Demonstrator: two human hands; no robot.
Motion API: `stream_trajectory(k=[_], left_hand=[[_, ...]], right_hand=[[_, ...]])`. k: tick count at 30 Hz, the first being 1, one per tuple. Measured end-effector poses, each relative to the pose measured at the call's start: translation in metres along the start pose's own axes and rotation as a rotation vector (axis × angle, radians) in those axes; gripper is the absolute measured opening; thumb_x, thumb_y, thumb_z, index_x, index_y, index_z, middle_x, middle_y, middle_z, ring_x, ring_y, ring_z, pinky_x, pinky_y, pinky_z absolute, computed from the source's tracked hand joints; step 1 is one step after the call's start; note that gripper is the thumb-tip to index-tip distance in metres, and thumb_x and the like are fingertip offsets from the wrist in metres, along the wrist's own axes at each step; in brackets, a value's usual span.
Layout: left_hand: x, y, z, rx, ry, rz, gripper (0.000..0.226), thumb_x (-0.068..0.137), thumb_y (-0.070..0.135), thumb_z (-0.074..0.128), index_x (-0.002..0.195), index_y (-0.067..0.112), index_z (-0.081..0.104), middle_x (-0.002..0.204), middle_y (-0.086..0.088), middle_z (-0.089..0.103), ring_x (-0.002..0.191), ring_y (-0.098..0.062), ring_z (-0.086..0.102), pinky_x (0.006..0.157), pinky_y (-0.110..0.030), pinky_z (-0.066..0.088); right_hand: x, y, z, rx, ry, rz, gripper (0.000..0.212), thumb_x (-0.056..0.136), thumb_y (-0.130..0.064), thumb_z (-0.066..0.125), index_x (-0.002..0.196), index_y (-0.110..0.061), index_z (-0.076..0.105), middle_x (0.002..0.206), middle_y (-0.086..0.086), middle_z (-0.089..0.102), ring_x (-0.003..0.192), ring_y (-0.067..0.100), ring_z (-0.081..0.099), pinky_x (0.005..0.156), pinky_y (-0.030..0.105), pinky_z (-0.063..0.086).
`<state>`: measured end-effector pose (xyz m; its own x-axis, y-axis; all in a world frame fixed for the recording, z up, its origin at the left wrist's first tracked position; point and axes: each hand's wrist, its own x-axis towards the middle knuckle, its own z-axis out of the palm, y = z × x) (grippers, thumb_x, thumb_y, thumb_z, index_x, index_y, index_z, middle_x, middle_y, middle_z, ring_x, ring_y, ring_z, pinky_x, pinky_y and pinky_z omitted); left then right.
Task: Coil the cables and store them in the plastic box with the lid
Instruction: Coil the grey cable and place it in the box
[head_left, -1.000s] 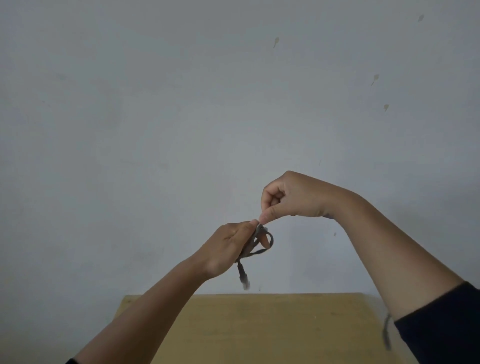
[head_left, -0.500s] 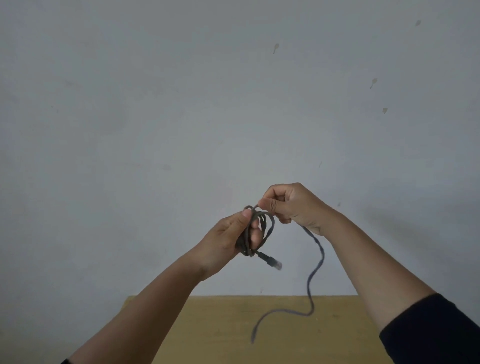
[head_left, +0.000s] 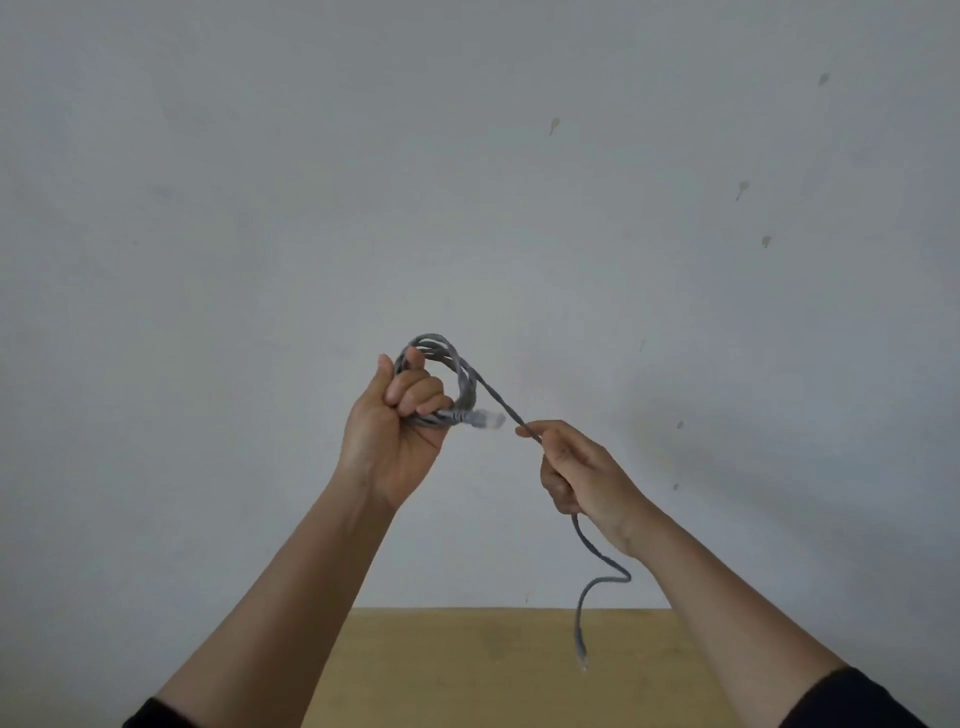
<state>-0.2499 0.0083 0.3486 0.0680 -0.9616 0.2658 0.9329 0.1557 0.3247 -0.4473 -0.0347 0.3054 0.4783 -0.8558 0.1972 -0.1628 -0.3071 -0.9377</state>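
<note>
A grey network cable (head_left: 462, 374) is held up in front of the wall. My left hand (head_left: 395, 431) grips several wound loops of it, and one clear plug end sticks out to the right of that fist. From the coil a straight stretch runs down-right into my right hand (head_left: 576, 467), which pinches and grips it. Below that hand the loose tail (head_left: 592, 577) hangs in a wavy line, ending in a second plug over the table. No plastic box or lid is in view.
The far edge of a yellow-brown wooden table (head_left: 467, 670) shows at the bottom middle, below both forearms. Behind everything is a plain grey-white wall (head_left: 467, 182) with a few small marks.
My hands have moved apart: the right hand dropped down and right along the cable, drawing a straight stretch from the coil. The left hand turned and raised the coil, which now looks larger.
</note>
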Motion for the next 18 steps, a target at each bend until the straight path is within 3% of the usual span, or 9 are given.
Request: stream_trajectory(k=[3,5,7,10,13,16,18], left_hand=[[0.009,0.006,-0.006,-0.086,0.027,0.12,0.039,0.102,0.027,0.027,0.088,0.005,0.055,0.051,0.007,0.039,0.044,-0.007,0.038,0.05,-0.016,0.042],[0.014,0.008,-0.008,0.02,0.048,0.173,0.032,0.102,0.024,0.027,0.093,0.006,0.052,0.057,0.007,0.044,0.05,-0.007,0.043,0.057,-0.017,0.044],[0.015,0.002,-0.013,0.306,0.101,0.216,0.027,0.103,0.023,0.027,0.096,0.012,0.051,0.06,0.009,0.045,0.054,-0.006,0.044,0.061,-0.016,0.042],[0.007,-0.014,-0.027,0.994,0.131,0.296,0.024,0.102,0.021,0.027,0.103,0.02,0.05,0.065,0.008,0.043,0.061,-0.008,0.042,0.066,-0.021,0.036],[-0.011,-0.029,-0.036,1.369,-0.058,0.197,0.027,0.102,0.022,0.027,0.111,0.011,0.05,0.079,0.001,0.049,0.067,-0.004,0.048,0.068,-0.017,0.04],[-0.032,-0.037,-0.032,1.426,-0.252,0.039,0.04,0.1,0.026,0.021,0.087,0.009,0.055,0.072,-0.009,0.047,0.057,-0.002,0.046,0.059,-0.011,0.044],[-0.041,-0.038,-0.032,1.421,-0.304,-0.02,0.056,0.1,0.036,0.015,0.084,0.001,0.056,0.062,-0.006,0.042,0.053,-0.008,0.04,0.056,-0.011,0.04]], right_hand=[[-0.003,-0.004,0.009,-0.404,-0.033,-0.085,0.026,0.1,-0.029,0.034,0.113,-0.034,0.056,0.056,-0.008,0.034,0.046,0.007,0.031,0.048,0.018,0.028],[-0.006,-0.008,0.017,-0.601,-0.098,-0.129,0.026,0.1,-0.027,0.035,0.119,-0.032,0.053,0.056,-0.005,0.037,0.045,0.01,0.032,0.049,0.021,0.029],[-0.006,-0.02,0.025,-0.727,-0.133,-0.173,0.025,0.099,-0.024,0.038,0.118,-0.025,0.054,0.056,-0.005,0.04,0.047,0.011,0.035,0.05,0.023,0.03],[-0.001,-0.041,0.03,-0.892,-0.169,-0.275,0.019,0.097,-0.024,0.042,0.092,-0.015,0.058,0.064,0.0,0.053,0.06,0.018,0.047,0.059,0.031,0.039],[0.005,-0.062,0.025,-0.955,-0.23,-0.292,0.025,0.091,-0.029,0.053,0.066,-0.03,0.05,0.065,-0.005,0.054,0.062,0.015,0.051,0.06,0.03,0.041],[0.008,-0.082,0.012,-0.873,-0.298,-0.209,0.017,0.082,-0.03,0.067,0.068,-0.023,0.06,0.067,-0.007,0.064,0.064,0.009,0.057,0.06,0.025,0.043],[0.008,-0.09,0.003,-0.75,-0.348,-0.158,0.014,0.077,-0.03,0.072,0.071,-0.019,0.065,0.069,-0.003,0.07,0.069,0.013,0.063,0.064,0.034,0.048]])
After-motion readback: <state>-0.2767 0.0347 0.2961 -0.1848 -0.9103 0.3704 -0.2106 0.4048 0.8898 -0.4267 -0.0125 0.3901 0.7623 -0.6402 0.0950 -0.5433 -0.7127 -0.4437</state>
